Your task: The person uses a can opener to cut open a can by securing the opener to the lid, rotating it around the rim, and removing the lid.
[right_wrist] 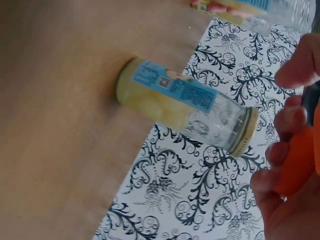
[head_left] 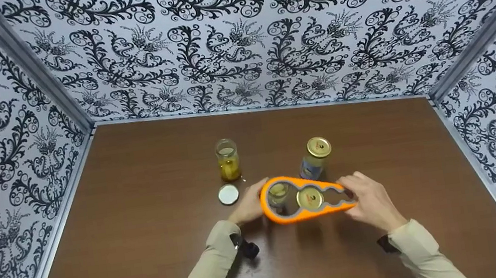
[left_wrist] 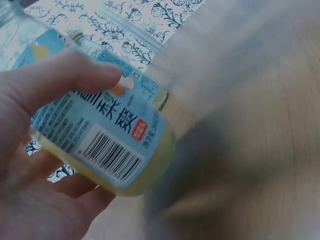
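My left hand (head_left: 248, 204) grips a labelled glass jar (left_wrist: 117, 142) of pale yellow contents, thumb across its label. My right hand (head_left: 370, 197) holds the narrow handle end of an orange jar opener (head_left: 284, 221), fingers curled round it in the right wrist view. A gold lid (head_left: 309, 198) shows within the opener's middle opening. Glass and yellow pieces appear through its large round opening. The held jar's mouth is out of sight in the left wrist view. Beyond the opener stands another jar (right_wrist: 165, 100) with a gold lid (head_left: 318, 147) on it.
An uncapped jar (head_left: 229, 166) with yellow contents stands left of centre on the brown table (head_left: 150, 172). In front of it lies a round lid (head_left: 228, 194), white side up. Patterned panels (head_left: 234, 39) enclose the table at the back and sides.
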{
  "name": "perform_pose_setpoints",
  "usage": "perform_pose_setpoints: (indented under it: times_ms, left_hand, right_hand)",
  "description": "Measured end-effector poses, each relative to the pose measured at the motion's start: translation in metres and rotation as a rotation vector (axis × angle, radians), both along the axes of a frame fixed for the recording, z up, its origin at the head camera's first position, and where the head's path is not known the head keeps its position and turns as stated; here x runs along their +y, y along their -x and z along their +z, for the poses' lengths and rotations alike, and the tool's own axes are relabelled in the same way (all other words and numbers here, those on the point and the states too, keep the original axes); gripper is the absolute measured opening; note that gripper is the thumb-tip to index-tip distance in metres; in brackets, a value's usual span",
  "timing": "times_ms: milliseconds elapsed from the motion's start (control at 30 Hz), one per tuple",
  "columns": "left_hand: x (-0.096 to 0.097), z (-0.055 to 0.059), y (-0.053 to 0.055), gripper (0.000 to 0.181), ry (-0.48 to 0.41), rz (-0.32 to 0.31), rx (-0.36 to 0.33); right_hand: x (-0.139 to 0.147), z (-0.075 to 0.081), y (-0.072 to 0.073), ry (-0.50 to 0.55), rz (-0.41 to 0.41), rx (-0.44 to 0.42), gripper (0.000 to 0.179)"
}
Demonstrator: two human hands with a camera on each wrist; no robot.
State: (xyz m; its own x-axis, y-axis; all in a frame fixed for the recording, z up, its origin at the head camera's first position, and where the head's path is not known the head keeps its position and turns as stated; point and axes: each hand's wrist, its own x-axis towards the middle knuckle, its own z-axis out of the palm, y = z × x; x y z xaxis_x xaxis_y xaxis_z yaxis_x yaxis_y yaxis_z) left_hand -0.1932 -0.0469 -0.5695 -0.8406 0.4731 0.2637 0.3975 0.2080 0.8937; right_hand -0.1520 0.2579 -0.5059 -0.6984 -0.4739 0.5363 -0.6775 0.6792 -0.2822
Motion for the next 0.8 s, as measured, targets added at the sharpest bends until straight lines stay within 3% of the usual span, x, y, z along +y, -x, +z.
perform_pose_setpoints:
  times_ms: [300, 633, 800]
  left_hand:
    - [0.003, -0.004, 0.013, 0.072, -0.048, 0.005, -0.147]
    - [0.009, -0.004, 0.029, 0.07, -0.019, 0.032, -0.15]
    - [0.009, -0.008, 0.038, 0.071, -0.036, 0.049, -0.197]
  right_hand:
    - [0.01, -0.016, -0.019, 0.05, -0.167, -0.038, 0.039]
    - [0.022, -0.024, -0.034, 0.085, -0.247, -0.061, 0.041]
    - [0.026, -0.024, -0.038, 0.093, -0.28, -0.075, 0.041]
